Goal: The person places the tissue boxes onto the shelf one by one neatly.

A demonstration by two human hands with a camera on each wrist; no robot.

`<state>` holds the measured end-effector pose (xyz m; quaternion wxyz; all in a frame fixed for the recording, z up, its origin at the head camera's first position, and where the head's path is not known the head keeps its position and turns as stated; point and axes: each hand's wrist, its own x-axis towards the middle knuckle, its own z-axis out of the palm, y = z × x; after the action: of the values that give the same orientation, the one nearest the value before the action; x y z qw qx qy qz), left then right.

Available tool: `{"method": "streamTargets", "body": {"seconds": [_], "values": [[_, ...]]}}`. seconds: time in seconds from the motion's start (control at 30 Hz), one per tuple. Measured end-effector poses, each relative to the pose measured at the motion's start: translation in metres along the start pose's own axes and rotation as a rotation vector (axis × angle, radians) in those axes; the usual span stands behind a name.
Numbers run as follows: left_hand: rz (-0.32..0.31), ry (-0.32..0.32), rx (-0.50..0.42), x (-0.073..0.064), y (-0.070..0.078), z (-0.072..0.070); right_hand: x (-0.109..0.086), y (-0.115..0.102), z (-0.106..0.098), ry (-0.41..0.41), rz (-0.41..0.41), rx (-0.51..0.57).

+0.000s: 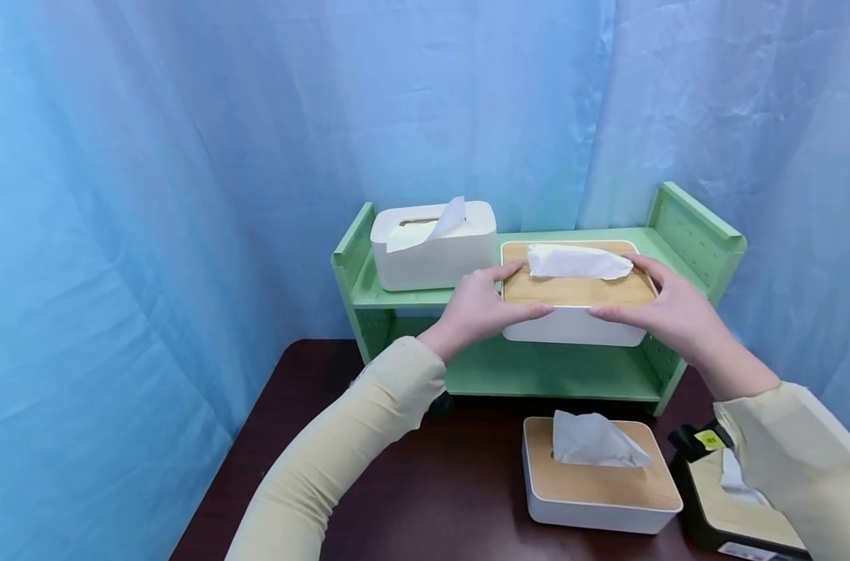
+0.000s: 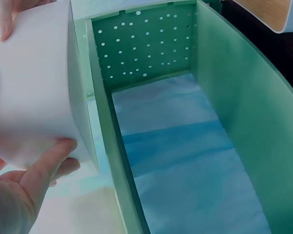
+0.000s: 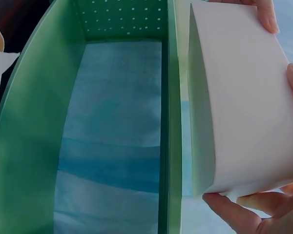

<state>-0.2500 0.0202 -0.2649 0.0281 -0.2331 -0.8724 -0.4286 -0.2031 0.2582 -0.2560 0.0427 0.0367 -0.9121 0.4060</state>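
Both hands grip one white tissue box (image 1: 572,327) with a wood-toned lid and a tissue lying across its slot. My left hand (image 1: 486,302) holds its left end, the thumb along the front. At the opposite end, my right hand (image 1: 677,315) has its thumb on the front and fingers at the lid's edge. In the head view the box overlaps the upper level of a green two-tier shelf (image 1: 558,370). The wrist views show the box's plain white side (image 2: 34,83) close beside the green top board (image 3: 175,122). An all-white tissue box (image 1: 432,261) stands on the shelf's upper left.
A second wood-lidded white tissue box (image 1: 607,514) sits on the dark table (image 1: 425,499) in front of the shelf. To its right is a black-sided tissue box (image 1: 740,522), partly hidden by the right sleeve. Blue curtains (image 1: 186,156) hang behind and at the sides.
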Motion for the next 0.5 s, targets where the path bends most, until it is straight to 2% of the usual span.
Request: {"method": "streamTargets", "body": {"seconds": [0.23,0.5], "values": [[-0.015,-0.006,-0.003,0.008,-0.001,0.009,0.004,0.008,-0.005,-0.005,0.022,-0.063],[-0.012,-0.008,0.02,0.011,-0.001,0.016,0.007,0.016,-0.007,-0.007,0.039,-0.08]]}}
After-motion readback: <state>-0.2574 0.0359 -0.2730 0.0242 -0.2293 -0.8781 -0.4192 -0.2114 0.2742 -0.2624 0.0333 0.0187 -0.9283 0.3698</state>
